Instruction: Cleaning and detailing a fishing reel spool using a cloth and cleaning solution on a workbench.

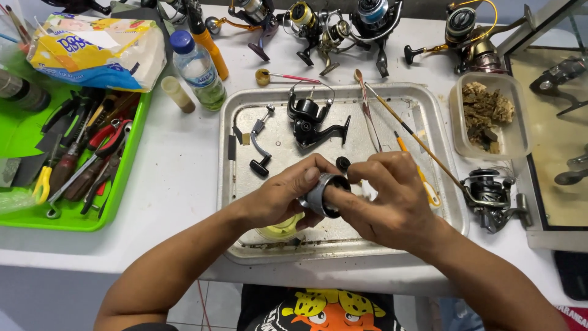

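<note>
Head view: both hands meet over the metal tray (422, 98) at the middle of the white bench (177, 178). The left hand (278, 199) has its grip closed on a grey spool (323, 195), fingers wrapped under and around its side, thumb on top. The right hand (392, 199) also grips the spool, fingertips pressed at its open dark end, so the spool sits between the two hands, held just above the tray's near half. Under the left hand a yellowish round thing (283, 228) lies on the tray, partly hidden.

Farther back on the tray lie a black reel body (309, 119), a crank handle (260, 144) to its left, and a small black knob (343, 163) just beyond the hands. A thin brush (413, 138) and an orange-handled tool (419, 175) lie slanted to the right of the hands.

Left of the tray stands a green tray (131, 153) full of pliers and screwdrivers, with a water bottle (197, 70) between the two trays. Right of the metal tray are a clear tub (517, 122) of brown scraps and a grey reel (490, 193). More reels (343, 24) line the far edge of the bench.
</note>
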